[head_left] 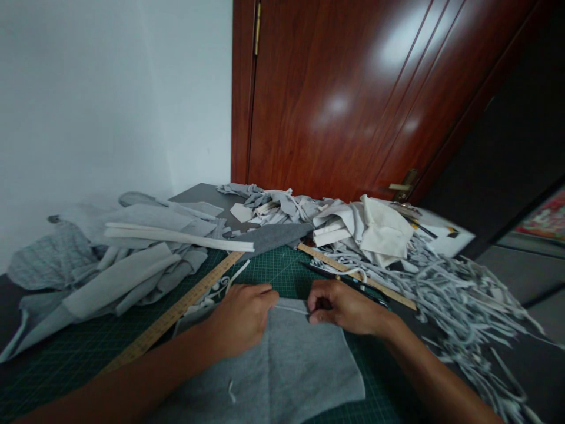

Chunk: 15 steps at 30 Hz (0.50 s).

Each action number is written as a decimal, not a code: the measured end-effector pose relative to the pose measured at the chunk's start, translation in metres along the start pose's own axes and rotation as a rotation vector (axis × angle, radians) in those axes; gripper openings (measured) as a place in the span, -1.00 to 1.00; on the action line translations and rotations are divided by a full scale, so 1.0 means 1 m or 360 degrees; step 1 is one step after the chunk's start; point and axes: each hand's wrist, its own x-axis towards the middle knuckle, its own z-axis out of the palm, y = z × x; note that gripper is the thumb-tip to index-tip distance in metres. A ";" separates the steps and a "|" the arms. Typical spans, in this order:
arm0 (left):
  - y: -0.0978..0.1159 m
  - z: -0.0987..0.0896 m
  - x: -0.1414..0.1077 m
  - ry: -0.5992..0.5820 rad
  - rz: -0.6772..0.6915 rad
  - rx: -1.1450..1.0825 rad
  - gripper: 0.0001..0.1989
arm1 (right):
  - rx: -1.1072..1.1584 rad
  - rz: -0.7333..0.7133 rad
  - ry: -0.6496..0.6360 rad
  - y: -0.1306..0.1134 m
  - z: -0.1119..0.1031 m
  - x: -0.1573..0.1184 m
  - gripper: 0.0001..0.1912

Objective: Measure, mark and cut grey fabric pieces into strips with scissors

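A piece of grey fabric (304,359) lies on the green cutting mat (282,268) in front of me, with a lighter band along its far edge and a small loose thread scrap (231,391) on top. My left hand (245,315) is closed on the far edge, left of its middle, fingers curled under and partly hidden. At the right end of that edge, my right hand (339,307) pinches the fabric between thumb and fingers. Just beyond the right hand lie dark-handled scissors (351,282), partly covered by it.
One wooden ruler (176,309) slants along the left; another ruler (388,292) lies to the right. Grey garment pieces (132,253) are heaped left, cut strips (459,294) right. Folded cream cloth (384,229) and scraps (278,206) sit at the back, before a wooden door (326,118).
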 end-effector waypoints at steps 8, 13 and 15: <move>0.015 -0.004 -0.005 -0.0037 -0.0010 0.0184 -0.85 | -0.0002 0.0133 -0.0134 0.002 -0.013 -0.008 -0.93; 0.020 -0.001 -0.004 -0.0024 -0.0020 0.0246 -0.78 | -0.0089 0.0168 -0.0108 -0.001 -0.014 -0.011 -0.98; 0.021 0.000 -0.005 0.0002 0.0023 0.0236 -0.73 | -0.0134 0.0158 -0.0085 -0.003 -0.013 -0.012 -0.96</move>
